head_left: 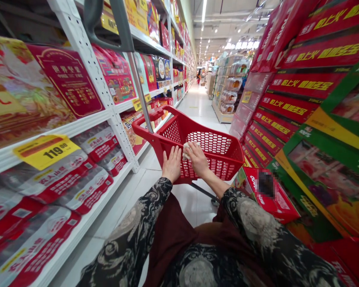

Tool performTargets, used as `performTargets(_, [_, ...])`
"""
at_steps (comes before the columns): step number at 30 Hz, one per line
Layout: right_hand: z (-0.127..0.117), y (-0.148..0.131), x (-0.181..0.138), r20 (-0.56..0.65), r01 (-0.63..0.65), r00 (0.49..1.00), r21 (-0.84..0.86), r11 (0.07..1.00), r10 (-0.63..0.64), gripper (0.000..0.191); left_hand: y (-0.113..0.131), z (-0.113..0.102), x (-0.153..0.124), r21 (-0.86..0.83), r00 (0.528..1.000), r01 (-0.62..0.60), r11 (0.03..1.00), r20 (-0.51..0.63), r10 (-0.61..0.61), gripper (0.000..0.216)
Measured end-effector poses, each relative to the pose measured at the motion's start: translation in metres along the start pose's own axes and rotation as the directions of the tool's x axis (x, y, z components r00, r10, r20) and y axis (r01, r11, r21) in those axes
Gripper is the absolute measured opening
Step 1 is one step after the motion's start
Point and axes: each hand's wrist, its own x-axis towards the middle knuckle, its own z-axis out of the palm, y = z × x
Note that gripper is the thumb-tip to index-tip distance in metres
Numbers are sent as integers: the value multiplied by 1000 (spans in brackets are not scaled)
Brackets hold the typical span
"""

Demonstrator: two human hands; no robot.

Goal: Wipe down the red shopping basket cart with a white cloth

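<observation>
A red plastic shopping basket with perforated sides stands in front of me, a grey pull handle rising from its left end. My left hand lies flat against the near side wall, fingers stretched out and pointing up. Just right of it, my right hand presses a crumpled whitish cloth against the top rim of that same side. Most of the cloth is hidden under the fingers. I can see over the rim into part of the basket.
White shelving with boxed goods and wrapped bottle packs lines the left. A yellow price tag juts from its edge. Stacked red drink cartons and green fruit boxes crowd the right. A tiled aisle runs ahead, with a distant person.
</observation>
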Motion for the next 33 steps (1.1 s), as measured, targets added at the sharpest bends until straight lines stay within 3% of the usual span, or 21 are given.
performTargets(3, [8, -3, 6, 54, 17, 998, -15, 1000, -16, 40, -4, -4, 0, 6, 1000, -1, 1000, 2, 1, 62])
performTargets(9, [27, -15, -30, 210, 59, 976, 9, 998, -59, 39, -13, 3, -14, 9, 998, -11, 1000, 55, 10, 62])
performTargets(12, [24, -18, -26, 182, 59, 981, 29, 998, -63, 38, -16, 3, -14, 11, 999, 1, 1000, 46, -2, 62])
performTargets(16, [14, -16, 9, 67, -25, 997, 29, 999, 23, 40, -22, -7, -3, 20, 999, 34, 999, -8, -33, 64])
performTargets(19, [14, -17, 28, 69, -48, 997, 37, 998, 45, 42, -27, -17, 5, 32, 999, 47, 998, -29, -46, 64])
performTargets(23, [26, -27, 18, 158, -33, 987, 14, 999, 31, 40, -31, -21, 5, 48, 999, 32, 998, -9, -31, 63])
performTargets(28, [35, -37, -9, 287, 40, 957, 42, 998, -50, 38, -34, -11, -5, 50, 1000, -11, 999, 21, 10, 62])
performTargets(33, [21, -31, 22, 137, -4, 991, 44, 999, -2, 40, -38, -17, 2, 41, 999, 12, 999, -41, -10, 64])
